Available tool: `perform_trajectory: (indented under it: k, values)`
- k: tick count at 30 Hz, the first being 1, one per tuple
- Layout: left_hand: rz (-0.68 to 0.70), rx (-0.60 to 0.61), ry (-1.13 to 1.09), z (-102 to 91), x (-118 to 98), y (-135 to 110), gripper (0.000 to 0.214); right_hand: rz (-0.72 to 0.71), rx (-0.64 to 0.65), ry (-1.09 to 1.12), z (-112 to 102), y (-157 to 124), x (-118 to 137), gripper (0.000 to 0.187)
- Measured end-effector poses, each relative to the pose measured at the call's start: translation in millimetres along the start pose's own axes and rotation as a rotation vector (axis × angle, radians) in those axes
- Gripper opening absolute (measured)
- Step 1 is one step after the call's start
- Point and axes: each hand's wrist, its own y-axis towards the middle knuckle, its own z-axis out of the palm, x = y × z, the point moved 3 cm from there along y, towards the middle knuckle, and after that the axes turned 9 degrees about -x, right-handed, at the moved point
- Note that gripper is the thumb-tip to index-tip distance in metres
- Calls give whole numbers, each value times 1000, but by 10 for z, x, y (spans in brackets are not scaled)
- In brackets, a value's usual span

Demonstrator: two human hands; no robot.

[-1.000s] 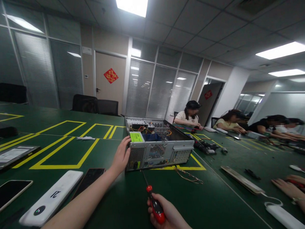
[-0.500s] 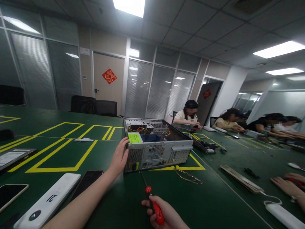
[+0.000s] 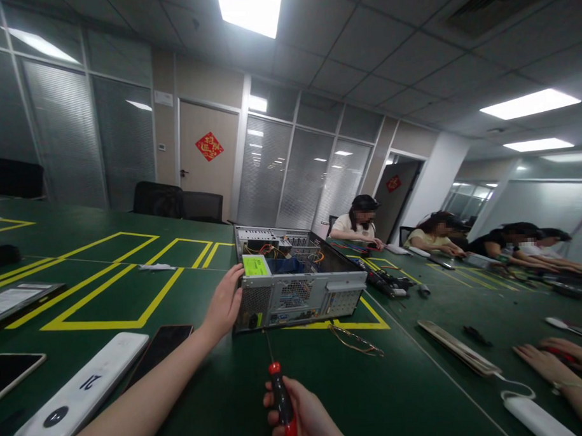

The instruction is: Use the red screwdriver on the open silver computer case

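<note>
An open grey computer case (image 3: pixel 298 288) lies on its side on the green table (image 3: pixel 383 386), its rear panel facing me and coloured wires showing inside. My left hand (image 3: pixel 223 304) rests flat against the case's left rear corner, fingers stretched out. My right hand (image 3: pixel 302 421) is closed round the red and black handle of a screwdriver (image 3: pixel 281 396). Its thin shaft points up toward the bottom edge of the rear panel.
A white device marked 21 (image 3: pixel 78 397) and two dark phones (image 3: pixel 162 346) lie at my left. Yellow tape boxes mark the table. A loose wire loop (image 3: pixel 355 343) sits right of the case. Another person's hands (image 3: pixel 558 361) rest at right; several people sit beyond.
The screwdriver has swung more upright in my right hand and shifted slightly left, its tip nearer the rear panel. My left hand stays on the case corner.
</note>
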Motion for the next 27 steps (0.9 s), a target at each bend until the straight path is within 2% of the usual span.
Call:
perform_trajectory:
  k: [6, 12, 16, 19, 22, 27]
  values:
    - [1, 3, -6, -8, -3, -2, 41, 100, -32, -9, -9, -84, 26, 22]
    - [17, 15, 4, -22, -9, 18, 41, 42, -70, 95, 2, -56, 29, 23]
    - [21, 19, 16, -23, -11, 23, 41, 44, -9, 87, -2, -22, 18, 27]
    - [23, 17, 18, -24, -14, 24, 41, 0, 14, 119, -21, -12, 35, 22]
    - [29, 17, 17, -22, -13, 26, 42, -16, -13, 113, -32, -33, 58, 15]
    - [33, 11, 32, -8, 1, 19, 42, 6, -96, 72, -41, -69, 78, 16]
